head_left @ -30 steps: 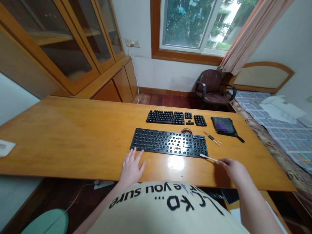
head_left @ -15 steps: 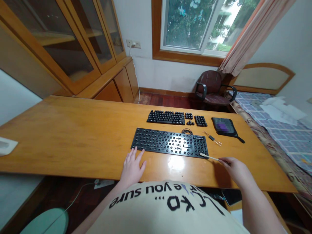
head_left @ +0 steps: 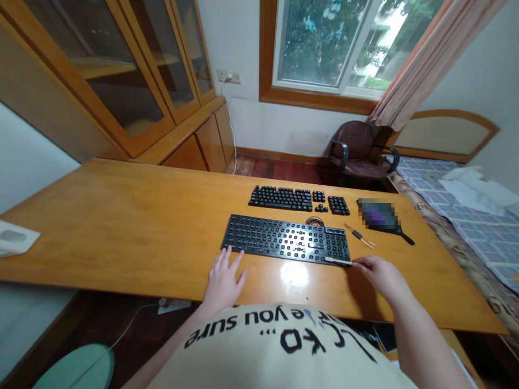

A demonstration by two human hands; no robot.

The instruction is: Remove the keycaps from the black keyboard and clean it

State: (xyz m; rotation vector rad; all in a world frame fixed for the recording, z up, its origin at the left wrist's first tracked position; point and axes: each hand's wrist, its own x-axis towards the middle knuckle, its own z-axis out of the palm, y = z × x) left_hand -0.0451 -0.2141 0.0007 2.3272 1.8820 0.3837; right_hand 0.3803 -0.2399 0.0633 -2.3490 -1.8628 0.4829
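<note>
A black keyboard (head_left: 267, 237) with its keycaps off lies on the wooden desk, its key switches exposed. My left hand (head_left: 224, 278) rests palm down at its near left edge, fingers spread and the tips touching the frame. Between the fingers of my right hand (head_left: 377, 273) is a slim white stick with a wider head (head_left: 334, 260), like a small brush. That head lies over the keyboard's lower right corner, by the number pad switches. Behind the keyboard, the removed black keycaps (head_left: 279, 198) are laid out in their layout groups.
Right of the keyboard lies a wire keycap puller (head_left: 357, 234) with a black middle. Farther right is a dark pouch (head_left: 379, 215) with a strap, partly blurred. A coiled cable (head_left: 315, 221) sits behind the keyboard. A white object (head_left: 16, 237) stands at the desk's left edge.
My right hand has moved slightly left, and the head of the white stick has shifted left along the keyboard's near edge. My left hand stays at the keyboard's edge. The view has shifted a little.
</note>
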